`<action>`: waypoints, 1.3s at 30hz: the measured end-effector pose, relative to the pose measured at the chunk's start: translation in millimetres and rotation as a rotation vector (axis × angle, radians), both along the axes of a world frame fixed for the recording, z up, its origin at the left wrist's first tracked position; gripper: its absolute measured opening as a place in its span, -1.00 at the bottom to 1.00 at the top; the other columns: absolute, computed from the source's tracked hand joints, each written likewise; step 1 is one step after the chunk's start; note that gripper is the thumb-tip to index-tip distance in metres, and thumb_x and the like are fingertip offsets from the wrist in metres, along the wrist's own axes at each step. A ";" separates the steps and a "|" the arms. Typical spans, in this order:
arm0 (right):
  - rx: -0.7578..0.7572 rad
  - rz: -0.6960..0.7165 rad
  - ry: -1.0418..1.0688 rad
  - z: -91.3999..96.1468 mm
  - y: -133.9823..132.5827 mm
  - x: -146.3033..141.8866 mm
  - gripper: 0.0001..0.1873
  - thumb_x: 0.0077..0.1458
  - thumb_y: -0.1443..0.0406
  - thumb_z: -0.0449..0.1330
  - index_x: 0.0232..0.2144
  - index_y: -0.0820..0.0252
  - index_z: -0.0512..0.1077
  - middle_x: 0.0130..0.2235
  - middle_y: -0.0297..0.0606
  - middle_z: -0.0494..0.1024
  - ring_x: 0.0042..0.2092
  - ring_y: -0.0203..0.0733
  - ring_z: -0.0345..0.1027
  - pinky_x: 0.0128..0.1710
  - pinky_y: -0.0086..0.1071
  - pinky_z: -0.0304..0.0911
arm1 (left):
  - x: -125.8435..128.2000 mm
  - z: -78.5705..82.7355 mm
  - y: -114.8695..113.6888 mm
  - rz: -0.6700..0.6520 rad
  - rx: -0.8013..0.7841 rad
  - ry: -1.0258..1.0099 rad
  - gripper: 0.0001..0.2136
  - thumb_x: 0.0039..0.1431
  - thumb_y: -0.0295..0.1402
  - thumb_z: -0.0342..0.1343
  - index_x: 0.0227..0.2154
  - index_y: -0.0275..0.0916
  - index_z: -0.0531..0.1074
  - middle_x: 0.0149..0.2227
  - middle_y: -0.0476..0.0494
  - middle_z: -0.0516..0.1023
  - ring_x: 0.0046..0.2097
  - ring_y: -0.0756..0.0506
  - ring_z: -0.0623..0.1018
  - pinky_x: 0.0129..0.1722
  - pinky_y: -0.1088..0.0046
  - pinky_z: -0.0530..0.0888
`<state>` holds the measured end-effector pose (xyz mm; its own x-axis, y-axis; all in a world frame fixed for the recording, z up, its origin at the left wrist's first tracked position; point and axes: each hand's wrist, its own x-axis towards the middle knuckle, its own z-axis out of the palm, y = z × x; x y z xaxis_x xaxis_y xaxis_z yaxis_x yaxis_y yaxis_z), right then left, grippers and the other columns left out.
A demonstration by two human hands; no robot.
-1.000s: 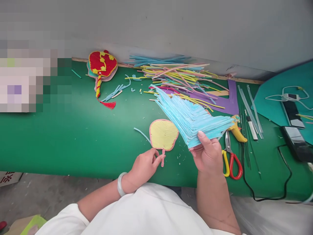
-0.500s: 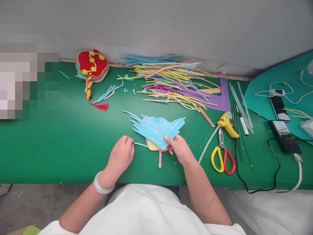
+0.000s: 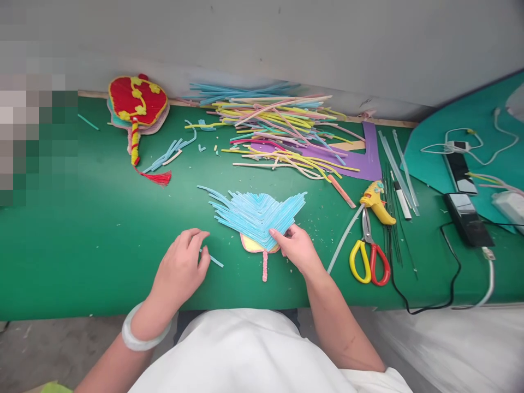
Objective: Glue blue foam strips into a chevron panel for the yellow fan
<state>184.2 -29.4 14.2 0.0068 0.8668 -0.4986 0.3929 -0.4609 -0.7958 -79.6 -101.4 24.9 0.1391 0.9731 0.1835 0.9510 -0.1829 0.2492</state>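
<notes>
A chevron-shaped sheet of light blue strips lies on the green table, covering most of a yellow fan shape with a pink handle. My right hand pinches the sheet's lower right edge with thumb on top. My left hand rests on the table to the left, fingers curled loosely, fingertips at a short loose blue strip. I cannot make out whether it grips the strip.
A pile of coloured strips and a purple sheet lie at the back. A red and yellow fan with tassel sits back left. A yellow glue gun, scissors, rods, cables and phones lie right.
My right hand brought the blue sheet down from the air onto the yellow fan shape. My left hand let go of the pink handle and slid left, pulling a blue strip along.
</notes>
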 end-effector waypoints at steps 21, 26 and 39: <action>0.064 -0.070 0.004 -4.4 -11.0 8.0 -0.58 0.05 -0.05 0.24 -0.25 0.09 0.26 -0.63 -0.57 0.37 -0.65 -0.30 0.26 -0.60 -0.43 0.16 | 70.3 -21.9 17.1 -0.434 -0.072 -0.089 -0.60 0.35 -0.49 -0.06 0.22 -0.22 0.30 0.24 -0.28 0.39 0.30 -0.27 0.33 0.26 -0.12 0.24; 0.044 -0.188 0.064 -7.8 -13.3 12.8 -0.42 -0.01 -0.15 0.23 -0.14 0.10 0.23 -0.54 -0.56 0.43 -0.69 -0.31 0.25 -0.73 -0.44 0.14 | 70.7 -23.6 17.0 -0.426 -0.046 -0.073 -0.61 0.34 -0.49 -0.04 0.20 -0.22 0.31 0.24 -0.27 0.39 0.28 -0.26 0.35 0.25 -0.10 0.25; 0.199 -0.366 0.061 -11.5 -15.3 15.2 -0.54 0.17 -0.09 0.13 -0.10 0.12 0.31 -0.54 -0.52 0.38 -0.65 -0.37 0.25 -0.68 -0.49 0.19 | 72.9 -21.3 19.8 -0.410 -0.026 -0.063 -0.62 0.33 -0.45 0.01 0.19 -0.21 0.33 0.20 -0.27 0.45 0.24 -0.25 0.40 0.24 -0.06 0.25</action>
<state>199.4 -44.8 2.6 0.3079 0.8923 -0.3303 0.1817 -0.3959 -0.9001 -6.7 -81.5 3.6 0.5052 0.8441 0.1799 0.7838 -0.5359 0.3138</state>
